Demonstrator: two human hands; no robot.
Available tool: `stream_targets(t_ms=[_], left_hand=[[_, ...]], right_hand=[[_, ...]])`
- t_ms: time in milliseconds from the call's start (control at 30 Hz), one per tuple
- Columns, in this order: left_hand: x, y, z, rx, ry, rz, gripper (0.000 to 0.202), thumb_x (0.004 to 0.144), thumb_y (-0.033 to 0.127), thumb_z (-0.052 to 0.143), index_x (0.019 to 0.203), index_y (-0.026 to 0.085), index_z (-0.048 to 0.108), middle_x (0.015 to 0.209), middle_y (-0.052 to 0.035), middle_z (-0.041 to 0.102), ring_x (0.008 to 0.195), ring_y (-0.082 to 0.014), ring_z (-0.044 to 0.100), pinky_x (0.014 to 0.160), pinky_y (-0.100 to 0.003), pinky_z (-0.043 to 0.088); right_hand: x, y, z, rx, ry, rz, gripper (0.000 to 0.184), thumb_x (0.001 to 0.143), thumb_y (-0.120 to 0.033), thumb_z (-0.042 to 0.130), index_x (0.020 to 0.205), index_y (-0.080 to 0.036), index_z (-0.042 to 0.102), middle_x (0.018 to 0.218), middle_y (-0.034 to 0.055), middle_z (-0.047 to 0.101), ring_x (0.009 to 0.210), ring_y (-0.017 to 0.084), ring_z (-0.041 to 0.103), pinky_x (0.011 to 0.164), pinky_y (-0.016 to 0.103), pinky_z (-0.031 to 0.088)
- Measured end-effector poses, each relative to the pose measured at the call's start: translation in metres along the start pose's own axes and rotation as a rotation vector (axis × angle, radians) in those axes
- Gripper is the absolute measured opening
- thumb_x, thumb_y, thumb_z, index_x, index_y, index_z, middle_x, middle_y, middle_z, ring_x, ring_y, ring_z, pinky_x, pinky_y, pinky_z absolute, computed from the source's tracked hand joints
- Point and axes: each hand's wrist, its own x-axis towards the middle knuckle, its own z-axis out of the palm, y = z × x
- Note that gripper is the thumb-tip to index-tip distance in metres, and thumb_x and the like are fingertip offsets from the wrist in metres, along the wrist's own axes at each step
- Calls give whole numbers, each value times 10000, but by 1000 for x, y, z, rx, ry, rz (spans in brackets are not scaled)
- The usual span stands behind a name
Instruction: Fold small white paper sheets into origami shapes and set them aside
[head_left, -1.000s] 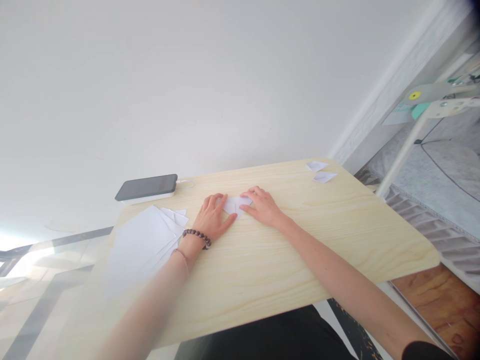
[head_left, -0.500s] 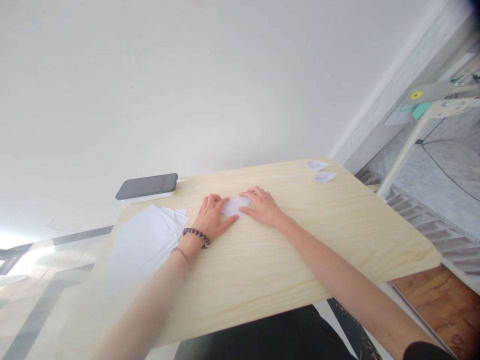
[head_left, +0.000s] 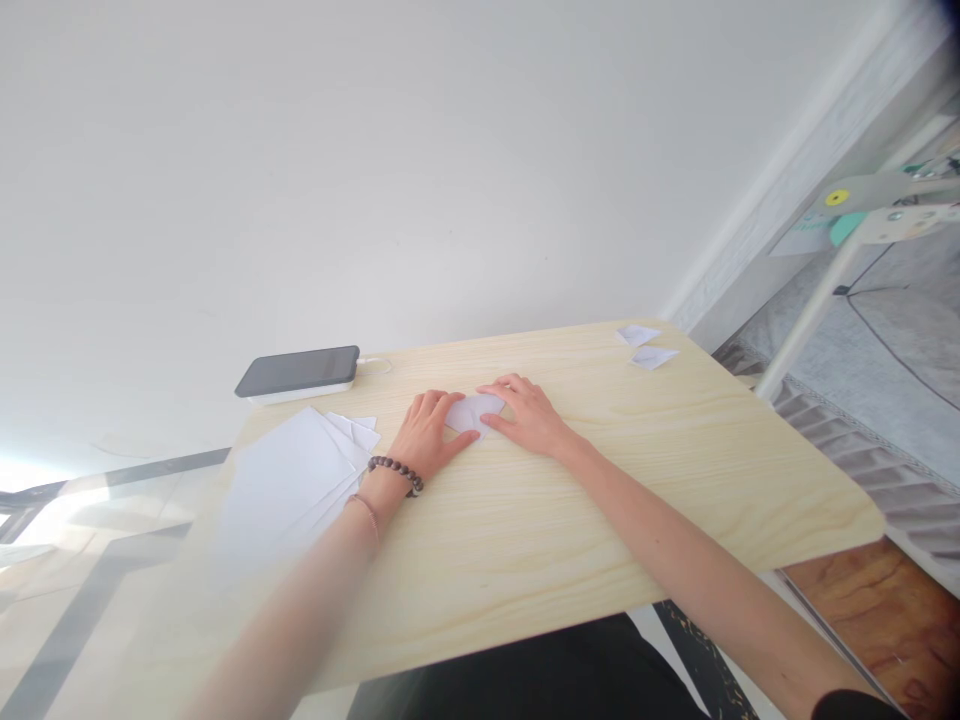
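A small folded piece of white paper (head_left: 472,412) lies on the light wooden table (head_left: 600,500). My left hand (head_left: 429,432), with a dark bead bracelet at the wrist, rests on the paper's left side, fingers stretched flat and thumb along its near edge. My right hand (head_left: 526,414) presses the paper's right side with its fingers laid flat. Both hands hold the paper down against the tabletop.
A loose stack of white sheets (head_left: 289,480) lies to the left of my left hand. A dark phone on a white power bank (head_left: 298,373) with a cable sits at the far left edge. Two small folded papers (head_left: 646,345) lie at the far right corner. A lamp stand (head_left: 825,290) rises at right.
The hands have stayed on the paper with only slight finger shifts. The folded piece looks pressed a little flatter. The view has drifted slightly.
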Motion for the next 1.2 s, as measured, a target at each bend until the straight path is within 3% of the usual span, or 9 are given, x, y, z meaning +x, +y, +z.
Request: stream_targets(t_ms=[200, 400, 600, 800, 1033, 1200], left_hand=[[1, -1, 0, 16, 4, -12, 536, 748, 448, 540, 1185, 165, 411, 1030, -96, 499, 968, -242, 438, 843, -416, 391], [2, -3, -3, 30, -10, 22, 256, 831, 340, 442, 1020, 185, 518, 949, -67, 541, 926, -208, 462, 825, -378, 402], [3, -7, -3, 29, 14, 5, 203, 823, 343, 456, 884, 198, 584, 839, -50, 573, 871, -208, 474, 785, -366, 422], [4, -6, -3, 56, 24, 37, 191, 825, 327, 463, 889, 209, 598, 819, -51, 583, 849, -202, 476, 781, -374, 419], [4, -9, -2, 15, 33, 39, 199, 836, 327, 449, 872, 216, 610, 802, -44, 582, 840, -194, 478, 765, -358, 424], [6, -8, -4, 93, 24, 60, 184, 847, 305, 441, 865, 212, 599, 817, -37, 593, 850, -194, 476, 775, -359, 406]], right_hand=[[1, -3, -3, 74, 47, -63, 290, 773, -322, 539, 1052, -241, 549, 1053, 41, 503, 968, 188, 456, 869, 333, 357], [1, -4, -4, 122, 34, -108, 197, 786, -268, 528, 974, -220, 558, 962, 26, 586, 923, 175, 483, 852, 325, 341], [1, -4, -2, 175, -14, -135, 149, 810, -251, 497, 929, -206, 575, 898, 16, 616, 839, 143, 523, 803, 291, 363], [3, -4, -1, 171, -32, -81, 216, 742, -341, 580, 908, -204, 600, 895, 23, 614, 835, 148, 537, 780, 292, 372], [7, -9, 6, 148, -21, 65, 128, 743, -310, 555, 807, -223, 623, 824, -4, 636, 776, 145, 539, 714, 269, 374], [8, -13, 8, 75, 9, 73, 157, 761, -338, 537, 815, -216, 619, 822, 11, 628, 786, 157, 532, 724, 280, 365]])
